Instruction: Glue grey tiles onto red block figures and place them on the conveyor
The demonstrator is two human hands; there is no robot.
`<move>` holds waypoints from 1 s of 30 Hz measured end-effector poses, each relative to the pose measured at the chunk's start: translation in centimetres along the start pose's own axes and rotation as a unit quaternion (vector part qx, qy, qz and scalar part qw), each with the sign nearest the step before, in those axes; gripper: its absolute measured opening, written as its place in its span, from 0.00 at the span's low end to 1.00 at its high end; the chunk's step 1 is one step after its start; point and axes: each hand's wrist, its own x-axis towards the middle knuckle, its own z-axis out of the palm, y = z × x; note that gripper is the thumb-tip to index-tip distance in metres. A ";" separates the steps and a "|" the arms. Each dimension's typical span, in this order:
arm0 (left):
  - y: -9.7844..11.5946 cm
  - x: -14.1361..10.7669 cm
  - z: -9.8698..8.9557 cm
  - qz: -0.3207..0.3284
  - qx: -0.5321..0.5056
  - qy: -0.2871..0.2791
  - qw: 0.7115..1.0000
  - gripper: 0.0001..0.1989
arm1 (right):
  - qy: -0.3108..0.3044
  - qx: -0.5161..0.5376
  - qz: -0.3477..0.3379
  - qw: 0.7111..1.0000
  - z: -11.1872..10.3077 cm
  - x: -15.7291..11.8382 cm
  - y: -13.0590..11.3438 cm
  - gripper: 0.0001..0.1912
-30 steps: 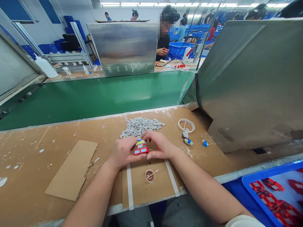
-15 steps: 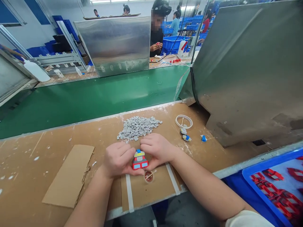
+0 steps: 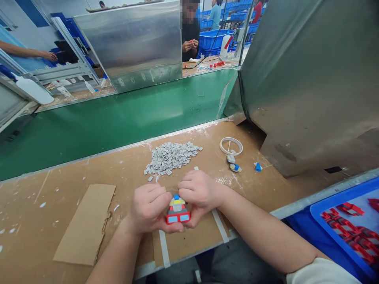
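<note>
- The small toy (image 3: 177, 209) sits between the two hands, over the near part of the table (image 3: 127, 173), its red face with two pale blue panes turned toward the wearer.
- The left hand (image 3: 151, 207) grips the toy's left side, fingers curled, thumb under the lower red edge.
- The right hand (image 3: 199, 195) closes on the other side, fingers bent near the blue top; what its hidden fingertips press on, I cannot tell.
- An even squeeze from both sides would probably serve best, since a harder push from one hand could skew the layers.
- Fingertips are best set on the solid red edges, judging by how thin the yellow and grey parts look.
- Good handling likely means holding the toy level and clear of the pile of grey pieces (image 3: 173, 157) just beyond the hands, so none get knocked.
- Elbow room matters too: the blue tray (image 3: 314, 217) of red parts (image 3: 352, 232) stands beside the right forearm.
</note>
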 end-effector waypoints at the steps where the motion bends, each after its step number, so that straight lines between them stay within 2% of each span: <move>1: 0.0 0.0 0.0 0.000 -0.001 0.003 1.000 0.31 | -0.001 0.005 0.002 1.000 0.1 -0.1 0.0 0.25; 7: -0.3 -0.7 1.0 -0.035 -0.003 0.017 0.999 0.31 | 0.028 0.053 0.047 0.997 0.7 -0.1 0.2 0.25; 11: -0.9 -1.3 2.1 -0.070 -0.031 0.028 0.997 0.33 | 0.020 0.066 0.076 0.995 1.0 0.2 0.4 0.28; 17: -1.0 -1.2 2.3 -0.098 -0.063 0.014 0.993 0.33 | 0.018 0.077 0.113 0.990 1.1 0.4 0.3 0.29; 24: -1.5 -1.5 2.5 -0.111 -0.114 -0.017 0.987 0.34 | 0.014 0.098 0.114 0.989 1.0 0.3 0.4 0.30; 30: -2.5 -2.4 3.5 -0.187 -0.196 -0.060 0.961 0.39 | 0.006 0.125 0.133 0.983 1.8 0.0 1.0 0.29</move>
